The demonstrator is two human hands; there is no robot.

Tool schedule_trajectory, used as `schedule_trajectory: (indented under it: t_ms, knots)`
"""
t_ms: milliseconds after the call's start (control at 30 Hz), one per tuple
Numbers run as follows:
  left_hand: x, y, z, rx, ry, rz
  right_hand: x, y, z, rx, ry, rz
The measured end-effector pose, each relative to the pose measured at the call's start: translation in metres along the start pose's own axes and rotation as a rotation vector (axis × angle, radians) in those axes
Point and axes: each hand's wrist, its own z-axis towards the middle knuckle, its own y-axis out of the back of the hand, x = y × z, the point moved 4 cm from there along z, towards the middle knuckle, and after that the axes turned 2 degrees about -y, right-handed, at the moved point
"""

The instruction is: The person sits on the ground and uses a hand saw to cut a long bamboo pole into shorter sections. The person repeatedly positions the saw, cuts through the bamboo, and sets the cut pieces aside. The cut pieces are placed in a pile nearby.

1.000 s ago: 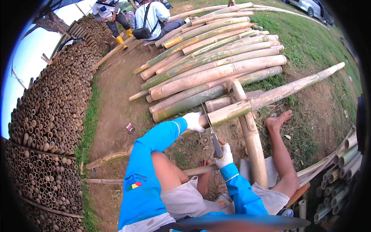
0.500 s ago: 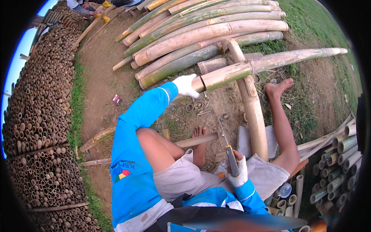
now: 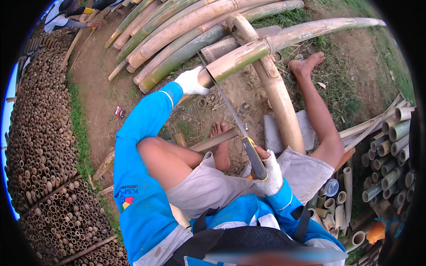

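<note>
Handsaw (image 3: 234, 114) across the bamboo pole (image 3: 293, 34), and from my feed I see its blade crossing just beside the gloved left hand (image 3: 193, 81), which is wrapped around the pole's left end. Now the gloved right hand (image 3: 269, 174), on the near side of the pole, has its grip closed round the saw's grey-and-yellow handle (image 3: 255, 159). I've got the pole resting over a slanting bamboo post (image 3: 284, 111), bamboo culms (image 3: 182, 33) lying beyond it, and cut bamboo sections (image 3: 49, 133) stacked well off its left end.
</note>
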Motion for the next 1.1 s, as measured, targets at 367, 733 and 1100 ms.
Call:
schedule_trajectory:
  t_ms: [367,733,1100]
  knots:
    - [0.002,0.018,-0.013,-0.012,0.049,-0.067,-0.007,-0.021,0.067,-0.118,0.032,-0.059]
    - [-0.009,0.011,-0.048,0.069,-0.058,-0.212,-0.022,-0.016,0.119,-0.116,0.225,-0.177]
    - [-0.032,-0.018,-0.077,0.190,-0.192,-0.269,-0.150,-0.013,0.082,0.277,0.007,-0.818]
